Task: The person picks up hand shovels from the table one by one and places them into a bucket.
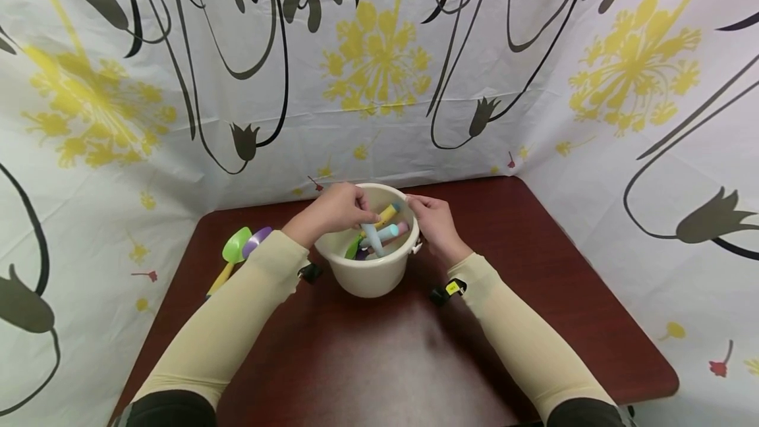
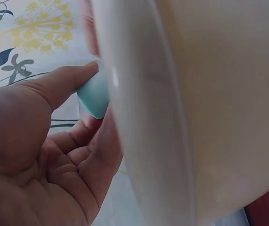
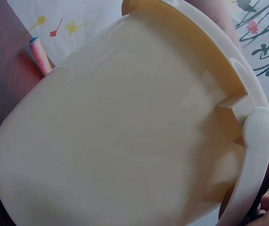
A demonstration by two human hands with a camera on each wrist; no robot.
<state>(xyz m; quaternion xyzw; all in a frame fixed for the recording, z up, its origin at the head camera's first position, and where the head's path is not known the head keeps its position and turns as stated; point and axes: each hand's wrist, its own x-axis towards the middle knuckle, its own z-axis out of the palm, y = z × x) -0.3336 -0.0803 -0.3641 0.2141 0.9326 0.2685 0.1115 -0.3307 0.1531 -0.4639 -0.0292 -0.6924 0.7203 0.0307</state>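
Note:
A cream bucket [image 1: 366, 277] stands on the table with several coloured handles inside, among them a yellow one [image 1: 387, 215] and a light blue one [image 1: 385, 234]. Over its opening my left hand [image 1: 340, 211] pinches the end of a pale blue handle [image 1: 372, 240]; the left wrist view shows its teal end [image 2: 94, 94] between thumb and fingers. At the bucket's right rim, my right hand [image 1: 435, 224] grips the edge near the bucket's handle joint [image 3: 259, 129]. The lower ends of the things inside are hidden.
Left of the bucket lie a green scoop [image 1: 236, 244] with a yellow handle and a purple scoop [image 1: 257, 241], partly behind the left forearm. A pink handle end [image 3: 41, 56] shows beyond the bucket. Patterned cloth [image 1: 379, 137] surrounds the dark red table [image 1: 474, 209].

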